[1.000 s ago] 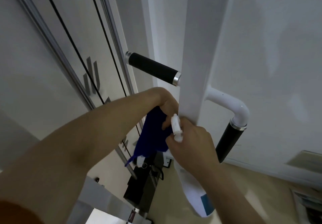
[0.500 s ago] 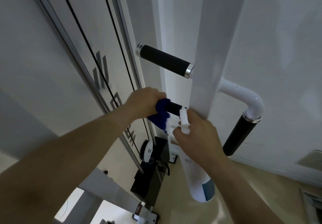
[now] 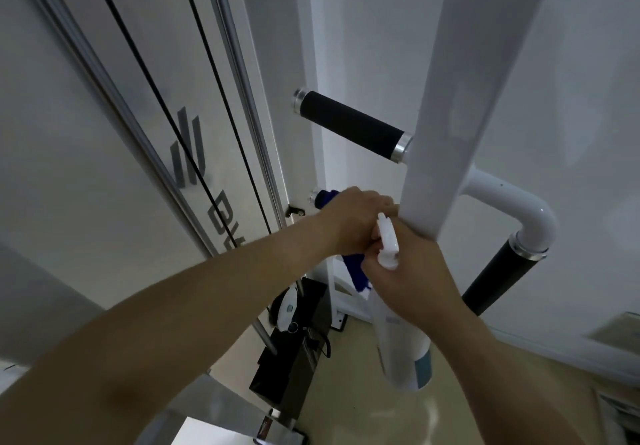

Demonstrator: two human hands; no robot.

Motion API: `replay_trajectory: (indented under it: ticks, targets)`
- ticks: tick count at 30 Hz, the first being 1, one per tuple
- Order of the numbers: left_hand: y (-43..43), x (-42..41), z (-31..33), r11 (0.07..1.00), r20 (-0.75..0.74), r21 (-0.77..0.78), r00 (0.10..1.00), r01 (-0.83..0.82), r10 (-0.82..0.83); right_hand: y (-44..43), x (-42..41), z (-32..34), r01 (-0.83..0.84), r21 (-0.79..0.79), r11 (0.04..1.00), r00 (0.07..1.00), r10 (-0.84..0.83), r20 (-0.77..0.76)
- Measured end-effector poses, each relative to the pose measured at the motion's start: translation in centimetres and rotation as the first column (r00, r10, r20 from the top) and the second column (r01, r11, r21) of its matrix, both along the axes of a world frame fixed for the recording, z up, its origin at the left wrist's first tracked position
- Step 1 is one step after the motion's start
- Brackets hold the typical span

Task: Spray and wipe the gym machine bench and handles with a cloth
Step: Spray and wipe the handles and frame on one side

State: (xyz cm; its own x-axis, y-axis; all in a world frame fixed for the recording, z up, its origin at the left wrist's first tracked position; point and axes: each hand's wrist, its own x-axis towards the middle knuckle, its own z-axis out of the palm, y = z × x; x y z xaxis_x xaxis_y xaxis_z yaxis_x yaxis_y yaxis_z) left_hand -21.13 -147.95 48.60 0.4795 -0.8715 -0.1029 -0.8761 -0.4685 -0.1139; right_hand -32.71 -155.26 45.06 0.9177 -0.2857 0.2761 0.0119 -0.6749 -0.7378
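Note:
My left hand (image 3: 356,219) is closed around a blue cloth (image 3: 356,271) wrapped over the lower black handle, whose chrome end cap (image 3: 314,198) pokes out to the left. The cloth's tail hangs below my fingers. My right hand (image 3: 412,275) grips the neck of a white spray bottle (image 3: 405,351) that hangs downward, its nozzle (image 3: 386,233) beside the white upright post (image 3: 460,115). An upper black handle (image 3: 349,126) juts left from the post. A third black handle (image 3: 498,275) hangs off a white elbow tube on the right.
Chrome guide rails (image 3: 104,74) and black cables (image 3: 207,63) run diagonally along the machine's panel on the left. Below lie a black weight stack (image 3: 294,358) and beige floor (image 3: 502,403). A white wall stands behind the post.
My left hand with the cloth slid along the lower handle toward the post, covering the grip. The right hand and the bottle stayed put beside the post.

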Motion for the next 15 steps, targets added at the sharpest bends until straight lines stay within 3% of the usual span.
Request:
replay_trajectory:
  ticks: [4,7,9,12,15]
  targets:
    - [-1.6,-0.2,2.3,0.978,-0.104,0.205,0.993,-0.038,0.060,-1.2,-0.2,-0.2,-0.086,-0.050,0.995,0.995,0.083,-0.050]
    - [-2.9,0.8,3.8,0.926,-0.316,0.371,0.928,-0.071,0.197,-1.3,-0.2,-0.5,-0.105,-0.018,0.994,0.993,0.104,-0.054]
    - [-3.7,1.3,4.2,0.888,-0.369,0.459,0.905,-0.021,0.212,-1.0,-0.2,-0.7,-0.117,0.009,0.993,0.993,0.117,-0.032]
    - [-3.5,1.9,4.3,0.862,-0.381,0.501,0.875,-0.075,0.297,-0.3,-0.3,-0.8,-0.144,0.035,0.989,0.989,0.144,-0.011]
    - [-1.6,3.2,3.2,0.899,-0.418,0.424,0.858,-0.107,0.299,0.1,0.2,-0.9,-0.158,-0.016,0.987,0.987,0.158,0.006]
